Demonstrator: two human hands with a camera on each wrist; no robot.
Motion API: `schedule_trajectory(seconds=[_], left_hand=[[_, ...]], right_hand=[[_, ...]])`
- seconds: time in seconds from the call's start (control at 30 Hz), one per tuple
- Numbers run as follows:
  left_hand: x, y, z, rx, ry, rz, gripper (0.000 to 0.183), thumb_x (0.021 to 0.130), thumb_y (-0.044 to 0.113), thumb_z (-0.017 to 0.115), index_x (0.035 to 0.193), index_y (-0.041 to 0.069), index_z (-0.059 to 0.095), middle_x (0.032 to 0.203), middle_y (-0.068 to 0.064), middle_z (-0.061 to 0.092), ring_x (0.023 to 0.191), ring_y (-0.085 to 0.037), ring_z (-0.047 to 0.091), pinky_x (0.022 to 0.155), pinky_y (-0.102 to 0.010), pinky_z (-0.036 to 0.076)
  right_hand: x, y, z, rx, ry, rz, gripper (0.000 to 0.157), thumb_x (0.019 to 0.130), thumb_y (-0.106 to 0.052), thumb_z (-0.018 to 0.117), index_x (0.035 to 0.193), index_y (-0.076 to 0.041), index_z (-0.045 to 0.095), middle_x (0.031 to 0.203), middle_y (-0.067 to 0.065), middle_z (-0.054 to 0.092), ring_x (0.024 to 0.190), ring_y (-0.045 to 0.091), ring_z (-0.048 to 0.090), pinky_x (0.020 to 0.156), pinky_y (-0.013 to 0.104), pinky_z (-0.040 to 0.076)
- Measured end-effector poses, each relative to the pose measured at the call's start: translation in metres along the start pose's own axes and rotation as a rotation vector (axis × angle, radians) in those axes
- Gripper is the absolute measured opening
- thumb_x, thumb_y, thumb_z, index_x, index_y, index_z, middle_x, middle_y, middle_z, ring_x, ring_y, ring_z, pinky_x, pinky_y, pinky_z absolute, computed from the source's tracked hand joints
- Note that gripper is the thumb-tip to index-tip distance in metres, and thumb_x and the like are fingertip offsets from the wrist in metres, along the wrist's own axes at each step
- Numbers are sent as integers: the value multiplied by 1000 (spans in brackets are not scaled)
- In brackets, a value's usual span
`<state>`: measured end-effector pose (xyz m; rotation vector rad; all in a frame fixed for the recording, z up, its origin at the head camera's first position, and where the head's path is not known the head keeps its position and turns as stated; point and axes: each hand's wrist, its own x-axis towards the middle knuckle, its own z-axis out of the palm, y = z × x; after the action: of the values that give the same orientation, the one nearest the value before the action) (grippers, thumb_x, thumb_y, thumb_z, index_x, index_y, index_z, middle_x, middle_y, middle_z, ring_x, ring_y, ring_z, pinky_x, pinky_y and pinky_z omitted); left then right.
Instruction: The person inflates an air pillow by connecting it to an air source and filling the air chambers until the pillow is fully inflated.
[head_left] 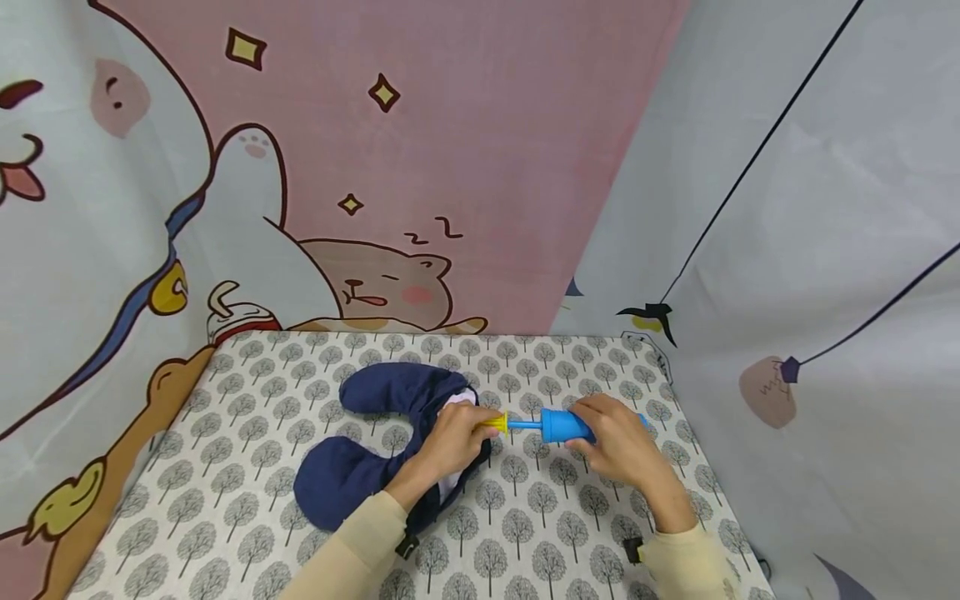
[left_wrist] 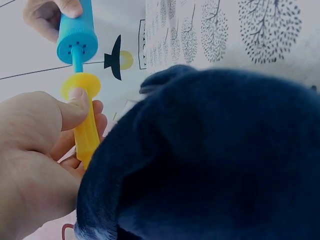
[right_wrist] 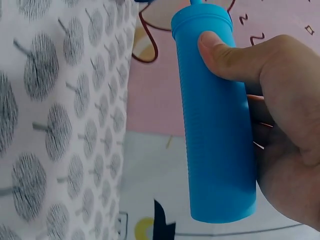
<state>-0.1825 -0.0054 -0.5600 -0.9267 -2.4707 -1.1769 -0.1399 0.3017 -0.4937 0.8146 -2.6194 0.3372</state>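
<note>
A hand air pump spans the gap between my hands, its thin blue rod (head_left: 525, 425) showing between a blue barrel (right_wrist: 215, 130) and a yellow end piece (left_wrist: 86, 127). My right hand (head_left: 617, 440) grips the barrel, thumb near its collar in the right wrist view. With my left hand (head_left: 453, 437) I hold the yellow end piece, the thumb lying against its flange in the left wrist view. Under and beside the left hand lies a navy U-shaped neck pillow (head_left: 341, 483), a pale lining showing along its right side. It fills much of the left wrist view.
A tree-print cloth (head_left: 517, 529) covers the table. Cartoon-printed curtains (head_left: 480, 167) stand close behind and on both sides. Small dark objects show by each wrist, too little to identify.
</note>
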Motion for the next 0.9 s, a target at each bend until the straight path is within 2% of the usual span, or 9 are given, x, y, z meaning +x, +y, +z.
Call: schedule_trajectory(seconds=[0.07,0.2,0.43,0.67,0.9], left_hand=[[-1,-8,6,-4,17,14,26,97,10,87,123,11,89,108,-6,89,78,-12,68,69,-19,50],[-1,-11,8,-8,25,27,26,96,9,88,122,11,89,110,-5,89,80,-15,71,71,-21,54],[-2,4,-3,16,-4,39,26,97,7,86,123,5,87,112,-11,89,86,-20,75,73,-27,59],[-1,21,-13,54,-43,-13,26,101,6,83,126,4,86,117,-12,88,93,-26,80,80,-32,64],[-3,20,-16,65,-45,-10,25,101,6,83,126,5,86,116,-11,88,91,-24,79,76,-27,58]], right_hand=[[4,-6,6,-8,8,-13,57,79,-20,104,123,6,81,120,20,82,109,38,78,93,54,66],[12,-16,16,-1,21,-21,56,78,-22,105,121,4,82,117,18,83,107,36,79,92,53,66],[20,-26,27,-7,20,-59,57,80,-28,104,123,2,82,119,15,82,107,31,78,92,48,67],[8,-11,17,31,-18,7,57,82,-25,103,128,1,81,126,16,82,113,34,79,96,53,66],[-14,14,-1,59,-63,81,59,86,-22,100,136,0,78,133,19,79,121,39,77,100,58,65]])
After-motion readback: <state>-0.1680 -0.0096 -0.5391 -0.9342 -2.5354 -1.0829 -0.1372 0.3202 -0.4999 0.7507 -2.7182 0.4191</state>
